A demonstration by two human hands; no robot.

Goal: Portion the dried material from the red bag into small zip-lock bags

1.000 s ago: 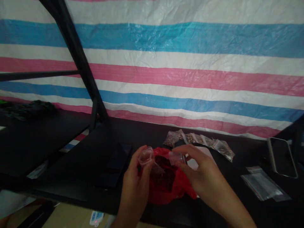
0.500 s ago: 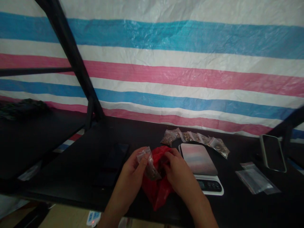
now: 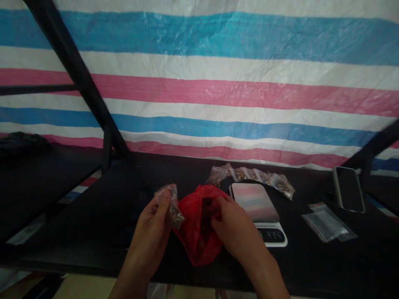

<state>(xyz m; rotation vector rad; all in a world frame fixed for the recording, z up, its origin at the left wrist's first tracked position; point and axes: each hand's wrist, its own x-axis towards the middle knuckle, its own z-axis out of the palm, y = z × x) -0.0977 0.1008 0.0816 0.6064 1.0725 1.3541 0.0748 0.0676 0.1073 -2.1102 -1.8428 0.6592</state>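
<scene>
My left hand [image 3: 152, 220] is closed, pinching a small clear zip bag [image 3: 175, 214] with brownish bits at its bottom. Just right of it, an open red plastic bag [image 3: 199, 249] rests on the black table, dark contents showing in its mouth. My right hand [image 3: 229, 218] has its curled fingers at the right side of that mouth; whatever they grip is hidden. Beside this hand is a white kitchen scale [image 3: 255, 201] with a bare metal plate. Behind the scale lie several filled zip bags [image 3: 245, 174] in a row.
Flat unfilled zip bags [image 3: 328, 222] lie right of the scale. A phone [image 3: 349, 189] leans near the right-hand frame bar. A dark, indistinct object lies behind my left hand. Black frame bars [image 3: 77, 79] and a striped plastic sheet [image 3: 218, 95] stand behind the table [image 3: 93, 232].
My left hand has drawn the small zip bag leftward, away from the red bag's mouth. The red bag's opening shows wider, with my right hand still there. The view has shifted slightly.
</scene>
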